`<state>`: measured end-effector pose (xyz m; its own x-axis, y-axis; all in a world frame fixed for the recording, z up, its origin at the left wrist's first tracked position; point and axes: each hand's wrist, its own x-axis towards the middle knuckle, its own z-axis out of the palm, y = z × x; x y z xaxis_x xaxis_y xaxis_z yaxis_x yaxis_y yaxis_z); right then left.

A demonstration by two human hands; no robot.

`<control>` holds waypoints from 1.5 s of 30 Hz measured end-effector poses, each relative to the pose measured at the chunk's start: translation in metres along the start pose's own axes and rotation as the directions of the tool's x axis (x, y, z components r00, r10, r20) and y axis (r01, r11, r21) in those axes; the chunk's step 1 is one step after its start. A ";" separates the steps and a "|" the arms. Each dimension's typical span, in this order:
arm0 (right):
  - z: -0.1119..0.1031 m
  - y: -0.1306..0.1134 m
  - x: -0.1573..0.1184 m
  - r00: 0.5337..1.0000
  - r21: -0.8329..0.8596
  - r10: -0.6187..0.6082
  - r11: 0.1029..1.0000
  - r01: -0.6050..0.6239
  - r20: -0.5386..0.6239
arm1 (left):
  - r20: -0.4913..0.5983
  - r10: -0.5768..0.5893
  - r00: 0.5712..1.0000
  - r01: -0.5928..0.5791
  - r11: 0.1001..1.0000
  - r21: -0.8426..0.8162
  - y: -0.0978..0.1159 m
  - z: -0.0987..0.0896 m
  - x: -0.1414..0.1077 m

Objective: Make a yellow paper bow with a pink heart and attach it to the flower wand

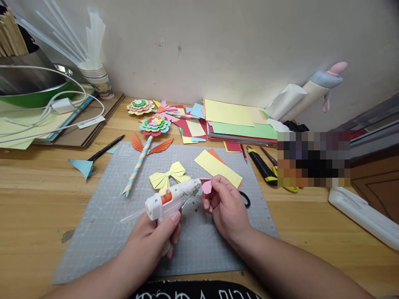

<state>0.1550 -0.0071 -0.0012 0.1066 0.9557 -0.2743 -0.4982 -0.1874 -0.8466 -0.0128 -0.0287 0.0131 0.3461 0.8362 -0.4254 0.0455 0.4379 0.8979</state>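
Though gripped, glue gun unlabelled.

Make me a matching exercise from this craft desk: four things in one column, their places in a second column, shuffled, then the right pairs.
Things:
1. white hot glue gun
2. small pink paper piece
3. yellow folded paper bow
4. black-and-yellow utility knife

Places:
A. lying on the grey cutting mat, just beyond the hands
B. held in the left hand
C. on the bare wooden table, right of the mat
D. pinched in the right hand

Pairs: 1-B, 2-D, 3-A, 4-C
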 end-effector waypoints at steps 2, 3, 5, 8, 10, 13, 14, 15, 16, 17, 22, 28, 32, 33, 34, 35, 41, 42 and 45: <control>0.000 0.000 0.000 1.000 -0.006 -0.006 1.000 0.006 0.001 | -0.025 -0.013 1.000 0.012 1.000 -0.017 0.002 0.001 0.000; 0.000 0.001 0.000 1.000 -0.010 -0.011 1.000 0.011 0.000 | -0.035 -0.023 0.999 0.022 1.000 -0.023 0.003 0.001 0.000; -0.001 0.001 0.000 1.000 -0.020 -0.022 1.000 0.022 -0.002 | -0.049 -0.045 0.998 0.044 0.999 -0.027 0.003 0.001 0.001; -0.002 0.001 0.001 0.999 -0.038 -0.040 0.998 0.040 -0.006 | -0.052 -0.076 0.996 0.074 0.997 -0.037 0.002 0.000 0.000; -0.002 0.001 0.002 0.999 -0.050 -0.054 0.997 0.054 -0.007 | -0.055 -0.084 0.995 0.081 0.996 -0.042 0.002 0.000 0.000; -0.003 0.003 0.003 0.997 -0.067 -0.079 0.995 0.078 -0.005 | -0.045 -0.083 0.996 0.080 0.995 -0.053 0.003 0.000 -0.001; -0.003 0.003 0.003 0.996 -0.076 -0.088 0.993 0.088 -0.005 | -0.042 -0.083 0.996 0.081 0.995 -0.058 0.003 0.000 -0.001; -0.004 0.004 0.003 0.995 -0.085 -0.098 0.992 0.098 -0.003 | -0.041 -0.081 0.996 0.079 0.995 -0.063 0.003 0.000 -0.002; -0.005 0.004 0.003 0.994 -0.095 -0.110 0.989 0.110 -0.002 | -0.042 -0.077 0.996 0.075 0.995 -0.065 0.003 0.001 -0.002; -0.006 0.005 0.003 0.992 -0.107 -0.123 0.987 0.122 0.000 | -0.043 -0.073 0.996 0.070 0.995 -0.066 0.003 0.001 -0.002; -0.011 0.007 0.004 0.981 -0.162 -0.196 0.967 0.195 0.009 | -0.023 -0.062 0.998 0.059 0.994 -0.087 0.002 -0.001 -0.003; -0.012 0.007 0.005 0.973 -0.154 -0.230 0.961 0.229 0.011 | -0.017 -0.050 0.999 0.047 0.988 -0.147 0.000 -0.003 -0.005; -0.012 0.007 0.005 0.975 -0.128 -0.221 0.967 0.219 0.005 | -0.027 -0.039 0.999 0.034 0.987 -0.159 0.001 -0.002 -0.005; -0.012 0.007 0.005 0.976 -0.120 -0.216 0.969 0.215 0.005 | -0.029 -0.037 0.999 0.031 0.987 -0.159 0.002 -0.002 -0.005; -0.012 0.007 0.005 0.977 -0.111 -0.211 0.971 0.211 0.004 | -0.030 -0.035 0.999 0.030 0.987 -0.157 0.002 -0.002 -0.005; -0.011 0.007 0.005 0.978 -0.103 -0.207 0.973 0.206 0.003 | -0.027 -0.034 0.999 0.030 0.988 -0.153 0.003 -0.003 -0.005; -0.008 0.005 0.005 0.984 -0.042 -0.177 0.984 0.176 -0.021 | -0.027 -0.025 0.999 0.020 0.987 -0.156 0.005 -0.002 -0.005; -0.007 0.004 0.005 0.986 -0.030 -0.168 0.985 0.167 -0.023 | -0.031 -0.026 0.999 0.020 0.987 -0.157 0.004 -0.001 -0.005; -0.004 0.000 0.005 0.991 0.010 -0.135 0.991 0.135 -0.016 | -0.034 -0.022 0.999 0.016 0.987 -0.160 0.003 -0.002 -0.005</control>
<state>0.1587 -0.0032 -0.0045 0.1871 0.9685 -0.1646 -0.4873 -0.0540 -0.8715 -0.0158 -0.0305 0.0179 0.3126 0.8374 -0.4484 -0.0991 0.4982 0.8614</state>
